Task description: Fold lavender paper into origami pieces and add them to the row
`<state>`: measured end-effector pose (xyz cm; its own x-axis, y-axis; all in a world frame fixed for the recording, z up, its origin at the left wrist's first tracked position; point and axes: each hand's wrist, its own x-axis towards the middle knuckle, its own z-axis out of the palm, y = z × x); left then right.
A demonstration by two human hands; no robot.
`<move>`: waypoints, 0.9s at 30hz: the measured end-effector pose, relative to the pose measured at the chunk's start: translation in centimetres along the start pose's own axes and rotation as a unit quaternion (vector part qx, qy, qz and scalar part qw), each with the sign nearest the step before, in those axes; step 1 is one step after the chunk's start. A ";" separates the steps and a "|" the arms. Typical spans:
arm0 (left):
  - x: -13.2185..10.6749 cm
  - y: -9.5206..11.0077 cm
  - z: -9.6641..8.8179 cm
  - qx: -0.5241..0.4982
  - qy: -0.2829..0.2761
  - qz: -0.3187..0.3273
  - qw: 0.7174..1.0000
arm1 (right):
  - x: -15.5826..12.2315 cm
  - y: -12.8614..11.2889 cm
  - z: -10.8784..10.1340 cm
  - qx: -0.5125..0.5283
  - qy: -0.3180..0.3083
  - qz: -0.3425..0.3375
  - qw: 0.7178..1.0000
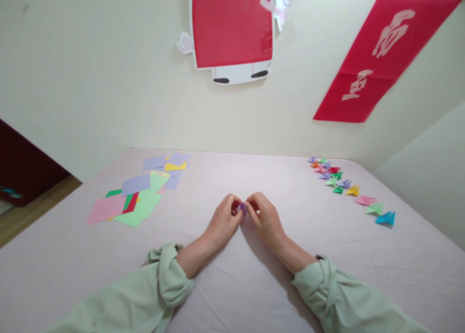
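Note:
My left hand (224, 220) and my right hand (264, 218) meet at the middle of the pale pink table (232, 284). Both are closed in a pinch on one small purple folded paper (242, 208), which is mostly hidden between the fingertips. My wrists rest on the tabletop, and both sleeves are light green and rolled at the cuff.
A loose pile of flat coloured paper sheets (140, 192) lies at the left. A curved row of several small folded paper pieces (348, 188) runs along the right side. A cream wall with a red and white cut-out (232, 33) and a red banner (378, 52) stands behind the table.

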<state>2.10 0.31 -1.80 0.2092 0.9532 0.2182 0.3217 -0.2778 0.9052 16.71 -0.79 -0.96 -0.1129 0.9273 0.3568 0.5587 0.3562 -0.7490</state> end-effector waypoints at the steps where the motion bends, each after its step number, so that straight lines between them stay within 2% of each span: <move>1: 0.0 0.0 0.0 -0.017 -0.005 -0.015 1.000 | 0.1 0.1 0.0 0.017 0.007 0.007 1.000; 5: 0.1 -0.1 0.1 -0.079 -0.017 -0.051 0.995 | 0.2 0.2 0.2 0.069 0.011 0.050 0.996; 9: 0.3 -0.8 0.3 -0.112 0.006 -0.062 0.992 | 0.2 0.4 0.4 0.065 -0.011 0.081 0.995; 27: 0.4 -0.7 0.4 -0.159 0.002 -0.079 0.984 | 0.2 0.8 0.9 0.062 0.000 0.025 0.998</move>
<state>2.37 0.83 -2.46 0.1759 0.9821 0.0671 0.0445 -0.0761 0.9961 16.40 -0.23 -2.03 -0.0872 0.9441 0.3179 0.4576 0.3214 -0.8291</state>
